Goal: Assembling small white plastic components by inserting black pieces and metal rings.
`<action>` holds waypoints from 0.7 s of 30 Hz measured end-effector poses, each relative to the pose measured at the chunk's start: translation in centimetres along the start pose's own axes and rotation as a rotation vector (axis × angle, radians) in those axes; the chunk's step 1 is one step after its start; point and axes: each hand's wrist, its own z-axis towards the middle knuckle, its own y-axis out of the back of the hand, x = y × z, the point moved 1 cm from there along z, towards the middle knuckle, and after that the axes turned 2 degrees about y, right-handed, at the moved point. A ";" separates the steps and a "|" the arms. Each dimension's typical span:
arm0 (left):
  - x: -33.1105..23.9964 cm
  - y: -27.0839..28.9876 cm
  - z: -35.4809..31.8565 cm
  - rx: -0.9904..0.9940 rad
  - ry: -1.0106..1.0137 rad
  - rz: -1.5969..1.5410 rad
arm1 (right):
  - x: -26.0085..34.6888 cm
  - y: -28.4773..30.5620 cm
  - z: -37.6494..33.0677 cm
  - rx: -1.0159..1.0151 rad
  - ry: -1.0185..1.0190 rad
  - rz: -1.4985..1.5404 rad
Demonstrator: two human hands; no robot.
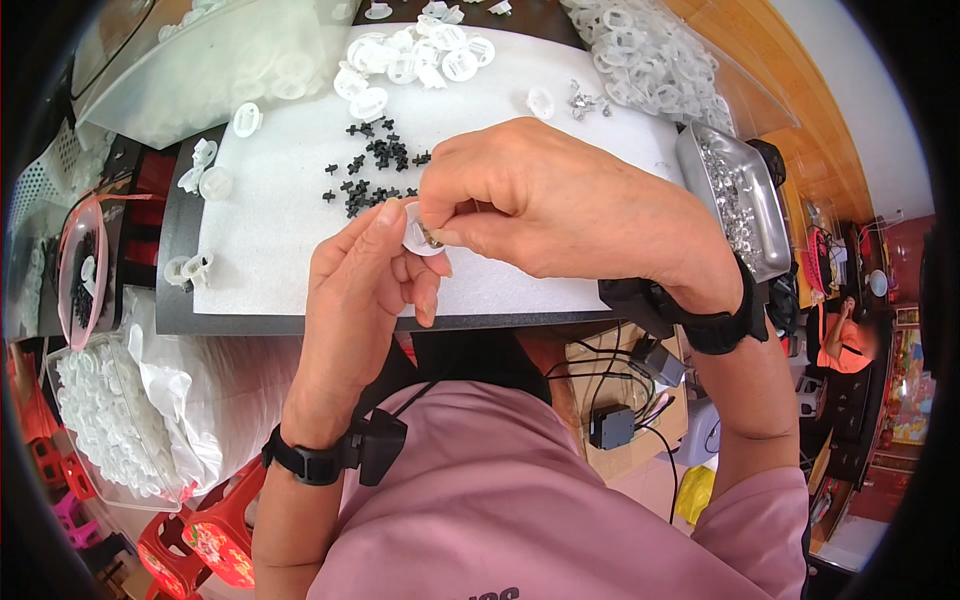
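Observation:
Between its thumb and fingers, my left hand (350, 275) pinches a round white plastic piece (416, 232) above the near part of the white foam sheet (280, 260). My right hand (550, 200) closes in a pinch over the same piece, its thumb and index fingertips touching a small metal piece (434, 240) at the face of the disc; the fingers partly hide it. Just beyond both hands lies a scatter of small black cross-shaped parts (388, 152). Farther off is a heap of similar white plastic pieces (415, 52). A few small metal parts (582, 101) lie at the right.
A metal tray (776, 235) of small metal parts stands at the right edge. Clear bins of white pieces (640, 50) are at the back. At the left are a pink basket (80, 325) and a bin of white parts (110, 420). A person (846, 335) is far right.

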 end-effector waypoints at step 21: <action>-0.1 0.0 -0.1 0.014 -0.007 -0.016 | -0.7 -0.7 -0.6 -0.092 -0.066 0.280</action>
